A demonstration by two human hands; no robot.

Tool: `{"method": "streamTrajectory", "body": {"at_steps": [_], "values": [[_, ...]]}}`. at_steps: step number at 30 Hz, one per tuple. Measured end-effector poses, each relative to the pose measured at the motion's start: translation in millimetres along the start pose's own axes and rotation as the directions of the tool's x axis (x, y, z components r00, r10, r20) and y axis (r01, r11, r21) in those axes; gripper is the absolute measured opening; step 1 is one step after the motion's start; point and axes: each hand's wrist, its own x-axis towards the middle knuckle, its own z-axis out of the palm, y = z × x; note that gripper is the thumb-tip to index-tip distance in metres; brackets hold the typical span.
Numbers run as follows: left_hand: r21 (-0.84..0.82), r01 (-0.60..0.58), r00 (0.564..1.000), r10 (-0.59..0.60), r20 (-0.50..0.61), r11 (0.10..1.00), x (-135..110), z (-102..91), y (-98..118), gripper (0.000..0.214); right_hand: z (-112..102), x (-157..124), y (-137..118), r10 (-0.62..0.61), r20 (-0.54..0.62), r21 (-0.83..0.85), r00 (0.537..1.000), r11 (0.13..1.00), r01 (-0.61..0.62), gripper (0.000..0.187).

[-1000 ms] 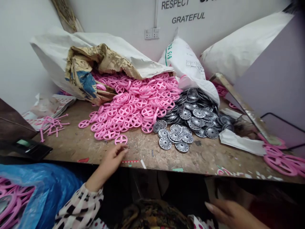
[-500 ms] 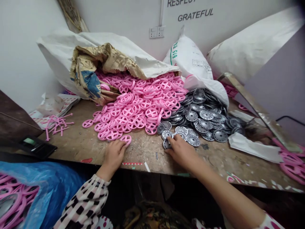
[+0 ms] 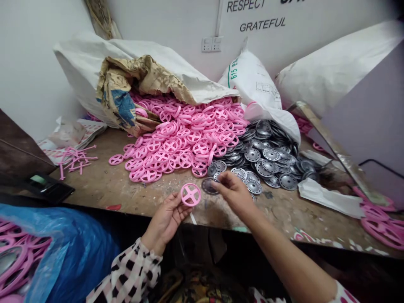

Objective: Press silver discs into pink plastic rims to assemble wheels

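My left hand (image 3: pixel 167 216) is closed on a pink spoked wheel (image 3: pixel 191 195), held up above the front edge of the wooden workbench (image 3: pixel 126 193). My right hand (image 3: pixel 235 193) pinches a silver hubcap disc (image 3: pixel 208 185) right beside that wheel, the two parts a finger's width apart. Behind them a heap of pink wheels (image 3: pixel 186 134) spills from a torn paper sack (image 3: pixel 139 84). A heap of silver discs (image 3: pixel 268 153) lies to its right, spilling from a white bag (image 3: pixel 252 84).
Pink sprue sticks (image 3: pixel 75 159) lie at the bench's left. A blue plastic bag (image 3: pixel 63 248) with larger pink wheels sits at lower left. A dark device (image 3: pixel 47 187) rests on the left edge. More pink wheels (image 3: pixel 381 223) lie far right, beside a purple panel (image 3: pixel 372 122).
Both hands were down on the bench at the heaps' edges. Now each has lifted off with a part: left with a pink wheel, right with a silver disc, drawn together.
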Motion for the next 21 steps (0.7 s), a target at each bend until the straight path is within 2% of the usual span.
{"method": "streamTrajectory", "body": {"at_steps": [1, 2, 4, 6, 8, 10, 12, 14, 16, 19, 21], "values": [[-0.001, -0.011, 1.0, 0.011, 0.022, 1.0, -1, 1.5, -2, 0.018, 12, -6, -5, -0.019, 0.014, 0.061, 1.0, 0.998, 0.018, 0.025], [0.002, -0.026, 0.999, 0.026, 0.046, 1.0, -1, 2.7, -5, 0.02, 22, -12, -9, -0.05, 0.016, 0.043, 0.999, 0.998, 0.05, 0.023], [0.021, -0.065, 0.995, 0.063, 0.083, 0.998, -4, 3.9, -8, 0.025, 39, -24, -14, -0.124, -0.002, -0.139, 0.992, 0.983, 0.123, 0.018], [0.071, -0.103, 0.991, 0.097, 0.087, 0.992, -7, 3.0, -9, 0.031, 46, -34, -14, -0.172, 0.0, -0.32, 0.985, 0.933, 0.162, 0.016], [0.15, -0.124, 0.99, 0.113, 0.083, 0.981, -9, 1.2, -10, 0.036, 45, -42, -12, -0.166, 0.015, -0.374, 0.986, 0.913, 0.16, 0.017], [0.207, -0.138, 0.989, 0.122, 0.089, 0.969, -12, 0.3, -9, 0.038, 38, -44, -12, -0.09, 0.045, -0.318, 0.995, 0.943, 0.1, 0.031], [0.227, -0.146, 0.986, 0.123, 0.11, 0.963, -14, 1.8, -8, 0.038, 29, -44, -16, 0.009, 0.134, -0.211, 0.991, 0.977, 0.02, 0.046], [0.236, -0.147, 0.983, 0.116, 0.14, 0.96, -15, 5.3, -7, 0.038, 21, -42, -23, 0.025, 0.25, -0.142, 0.968, 0.99, 0.012, 0.037], [0.259, -0.154, 0.98, 0.114, 0.163, 0.953, -17, 9.3, -8, 0.039, 17, -41, -26, -0.019, 0.301, -0.154, 0.953, 0.986, 0.069, 0.022], [0.3, -0.182, 0.975, 0.132, 0.179, 0.937, -18, 12.5, -12, 0.039, 22, -44, -21, -0.019, 0.224, -0.183, 0.974, 0.981, 0.062, 0.014], [0.32, -0.203, 0.973, 0.154, 0.171, 0.925, -18, 12.0, -15, 0.038, 28, -47, -12, 0.02, 0.16, -0.096, 0.987, 0.995, -0.005, 0.013]]}}
